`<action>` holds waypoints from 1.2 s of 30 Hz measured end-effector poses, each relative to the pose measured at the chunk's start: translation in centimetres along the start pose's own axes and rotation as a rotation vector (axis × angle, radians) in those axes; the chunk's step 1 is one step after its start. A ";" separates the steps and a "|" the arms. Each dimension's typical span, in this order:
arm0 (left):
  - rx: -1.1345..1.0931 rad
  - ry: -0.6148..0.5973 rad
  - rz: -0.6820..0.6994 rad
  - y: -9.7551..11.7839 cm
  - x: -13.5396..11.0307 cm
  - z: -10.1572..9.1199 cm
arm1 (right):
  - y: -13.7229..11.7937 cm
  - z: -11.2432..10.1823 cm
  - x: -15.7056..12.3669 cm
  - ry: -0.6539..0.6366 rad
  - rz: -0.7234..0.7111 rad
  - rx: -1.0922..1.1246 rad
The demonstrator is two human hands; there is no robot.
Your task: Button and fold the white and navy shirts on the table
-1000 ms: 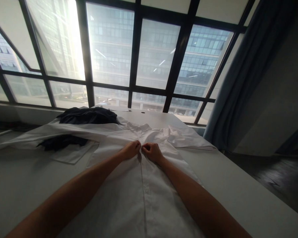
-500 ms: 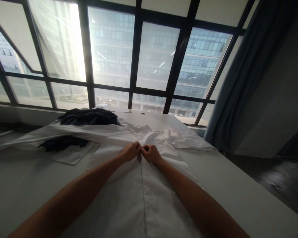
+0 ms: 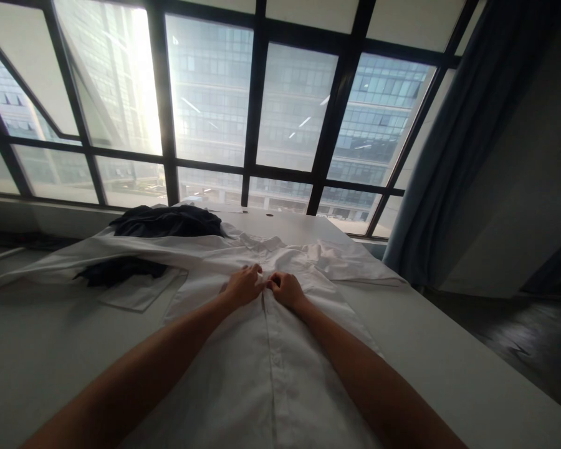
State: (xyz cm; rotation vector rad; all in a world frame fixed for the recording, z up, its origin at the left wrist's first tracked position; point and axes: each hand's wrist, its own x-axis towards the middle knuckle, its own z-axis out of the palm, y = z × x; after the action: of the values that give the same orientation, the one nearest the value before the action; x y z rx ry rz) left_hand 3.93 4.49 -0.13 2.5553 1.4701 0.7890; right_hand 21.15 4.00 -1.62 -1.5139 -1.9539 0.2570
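A white button-up shirt [image 3: 224, 374] lies front up, its collar at the far end and its sleeves spread to both sides. Its button placket [image 3: 275, 362] runs down the middle towards me. On the upper chest, my right hand [image 3: 285, 290] pinches the placket edge between thumb and fingers. My left hand [image 3: 244, 285] is just left of it, resting at the placket with its fingers parted and slightly raised. The two hands nearly meet at the fingertips. Any button between them is too small to make out.
Dark cloth [image 3: 168, 221] is heaped beyond the left sleeve, and a smaller dark piece [image 3: 121, 269] sticks out below that sleeve beside a white flat piece [image 3: 138, 293]. The white table [image 3: 430, 355] ends in a slanting right edge. Windows and a blue curtain [image 3: 439, 168] stand behind.
My left fingers have loosened from a pinch and spread, shifting slightly left. My right hand stays almost where it was, still pinching the placket. The shirt has hardly moved.
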 end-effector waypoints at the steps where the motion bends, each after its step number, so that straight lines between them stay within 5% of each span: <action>1: 0.012 0.018 0.053 -0.2 -0.1 0.2 | -0.2 -0.3 -0.2 0.027 -0.009 -0.088; 4: 0.064 -0.065 0.192 -1.0 -0.1 1.0 | -0.4 -1.1 -0.8 0.012 -0.048 -0.286; 8: 0.111 -0.330 0.189 -1.9 0.0 1.2 | 0.1 -2.2 -1.0 -0.319 0.062 -0.397; 12: 0.088 -0.417 0.243 -3.2 0.2 0.4 | 0.5 -3.4 0.0 -0.478 0.072 -0.385; 19: 0.088 -0.452 0.258 -6.5 1.8 -0.4 | 3.4 -3.6 1.7 -0.413 0.170 -0.454; 23: 0.155 -0.415 0.185 -5.1 2.5 -0.4 | 4.2 -3.7 2.8 -0.366 0.099 -0.523; 29: 0.196 -0.121 0.158 -0.3 -0.4 -1.7 | -0.8 -4.0 1.1 -0.129 -0.070 -0.651; 36: 0.052 -0.323 0.324 -0.1 -6.2 -4.0 | -5.3 -3.9 -5.4 -0.249 -0.204 -0.284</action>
State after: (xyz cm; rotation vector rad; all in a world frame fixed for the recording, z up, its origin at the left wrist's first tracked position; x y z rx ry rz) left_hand -0.58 -1.29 0.88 2.8314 1.0118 0.3400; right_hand 19.94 -3.56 2.17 -1.4966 -2.4087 0.0837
